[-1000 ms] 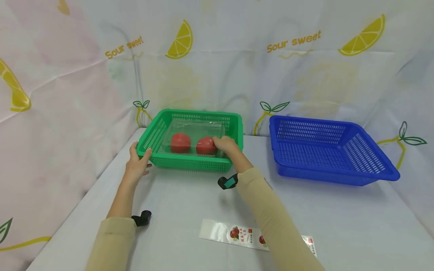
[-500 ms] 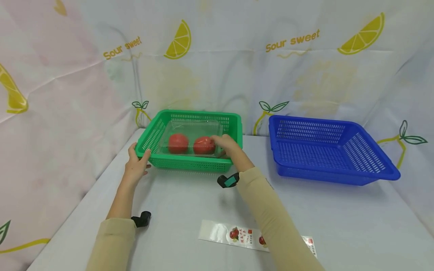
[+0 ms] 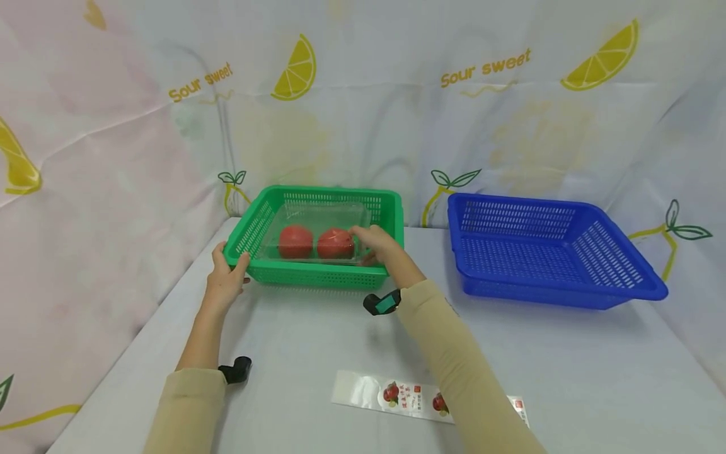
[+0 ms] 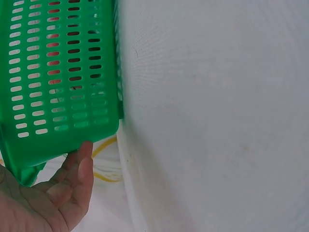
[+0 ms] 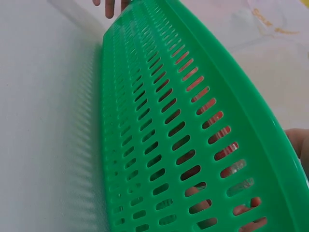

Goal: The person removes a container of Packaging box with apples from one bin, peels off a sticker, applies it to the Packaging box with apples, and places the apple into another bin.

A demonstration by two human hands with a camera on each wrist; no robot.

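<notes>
In the head view, a clear plastic box [image 3: 317, 217] with two red round fruits [image 3: 295, 242] in it lies inside a green basket [image 3: 317, 275]. My right hand [image 3: 377, 243] reaches over the basket's near rim and holds the box by its right end, thumb at the right-hand fruit. My left hand [image 3: 225, 277] grips the basket's near left corner, its thumb at the rim. The left wrist view shows curled fingers [image 4: 72, 179] against the basket's end wall. In the right wrist view, the basket's side wall [image 5: 164, 116] hides most of my right hand.
A blue basket [image 3: 522, 258] stands on the white table to the right. A strip of printed stickers [image 3: 391, 396] with red fruit pictures lies near the front, partly under my right sleeve. A printed cloth [image 3: 351, 126] hangs behind the baskets.
The plastic box with its two fruits has slid a little to the left within the green basket, my right hand moving slightly with it. My left hand keeps its hold on the corner.
</notes>
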